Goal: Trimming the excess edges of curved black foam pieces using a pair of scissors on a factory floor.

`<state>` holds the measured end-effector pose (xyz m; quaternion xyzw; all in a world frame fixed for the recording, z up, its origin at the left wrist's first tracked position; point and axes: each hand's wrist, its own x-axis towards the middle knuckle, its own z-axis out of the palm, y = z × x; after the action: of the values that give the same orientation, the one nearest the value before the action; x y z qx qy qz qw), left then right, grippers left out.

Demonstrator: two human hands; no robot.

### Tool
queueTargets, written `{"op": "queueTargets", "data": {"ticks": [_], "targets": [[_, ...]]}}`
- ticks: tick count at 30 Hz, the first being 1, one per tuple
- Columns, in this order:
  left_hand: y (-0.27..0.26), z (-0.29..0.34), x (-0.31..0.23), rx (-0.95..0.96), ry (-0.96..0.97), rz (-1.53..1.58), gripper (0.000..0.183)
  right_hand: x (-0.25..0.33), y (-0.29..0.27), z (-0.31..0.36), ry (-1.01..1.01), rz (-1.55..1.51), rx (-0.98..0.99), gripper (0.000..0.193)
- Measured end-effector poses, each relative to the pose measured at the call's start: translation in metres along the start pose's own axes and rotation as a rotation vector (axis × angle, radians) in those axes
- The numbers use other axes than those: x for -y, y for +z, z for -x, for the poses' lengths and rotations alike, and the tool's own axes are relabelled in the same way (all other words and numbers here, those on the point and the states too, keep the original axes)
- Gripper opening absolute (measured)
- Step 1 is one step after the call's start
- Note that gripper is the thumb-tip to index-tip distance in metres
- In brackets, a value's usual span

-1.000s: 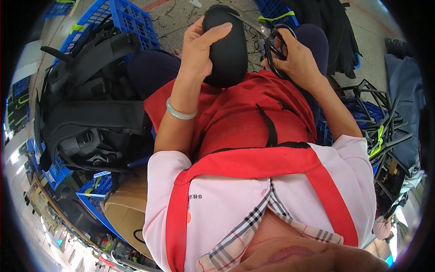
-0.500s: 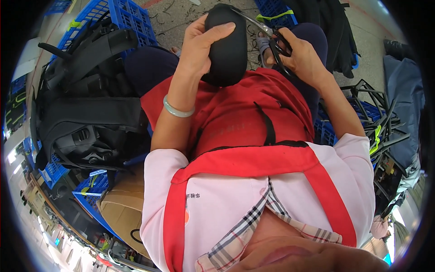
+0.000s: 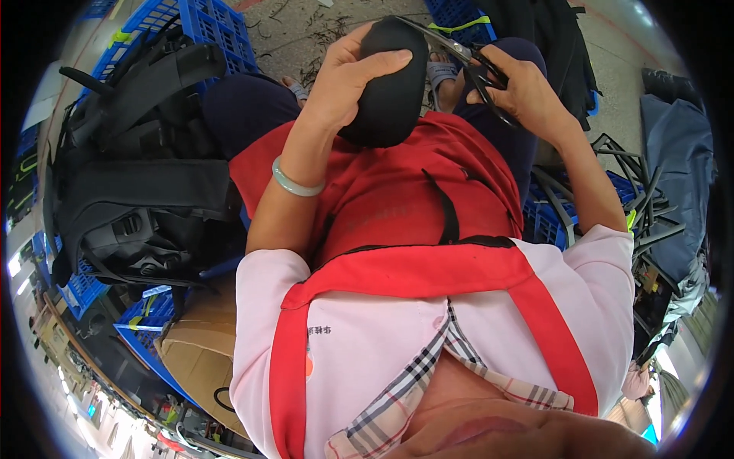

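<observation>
My left hand (image 3: 348, 80) grips a black oval padded piece (image 3: 386, 88), thumb across its top, holding it above my lap. A pale green bangle (image 3: 294, 182) circles that wrist. My right hand (image 3: 520, 84) is closed on the handles of black scissors (image 3: 466, 57), whose blades point left and touch the top right edge of the black piece. Below both hands lies my red apron (image 3: 397, 206) over my lap.
A pile of black backpack parts and straps (image 3: 138, 176) lies on blue plastic crates (image 3: 191, 23) at my left. A cardboard box (image 3: 199, 359) stands lower left. More blue crates with black straps (image 3: 612, 206) are at my right. Thread scraps lie on the concrete floor (image 3: 306, 30).
Both hands and the black piece shifted slightly up in view. The scissor blades have come to the piece's top right edge.
</observation>
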<state>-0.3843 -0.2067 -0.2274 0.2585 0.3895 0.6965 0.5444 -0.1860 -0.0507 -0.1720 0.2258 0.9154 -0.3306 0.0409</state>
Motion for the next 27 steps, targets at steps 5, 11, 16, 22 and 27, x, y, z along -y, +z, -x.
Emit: {"op": "queueTargets", "data": {"ticks": [5,11,16,22,27], "targets": [[0.001,0.002,0.001,0.044,-0.018,-0.005,0.026,0.005,-0.009,0.004,0.000,0.053,0.016,0.034],[0.004,0.004,0.002,0.078,-0.049,0.006,0.031,-0.007,-0.017,0.006,-0.047,-0.006,0.043,0.045],[0.012,0.008,0.001,0.135,-0.117,-0.009,0.034,0.006,-0.027,0.009,-0.125,0.074,0.026,0.045],[0.012,0.007,0.004,0.217,-0.159,-0.045,0.036,0.010,-0.050,0.006,-0.071,0.182,0.189,0.043],[0.012,0.007,0.008,0.239,-0.151,-0.070,0.037,0.015,-0.055,0.006,-0.037,0.329,0.186,0.044]]}}
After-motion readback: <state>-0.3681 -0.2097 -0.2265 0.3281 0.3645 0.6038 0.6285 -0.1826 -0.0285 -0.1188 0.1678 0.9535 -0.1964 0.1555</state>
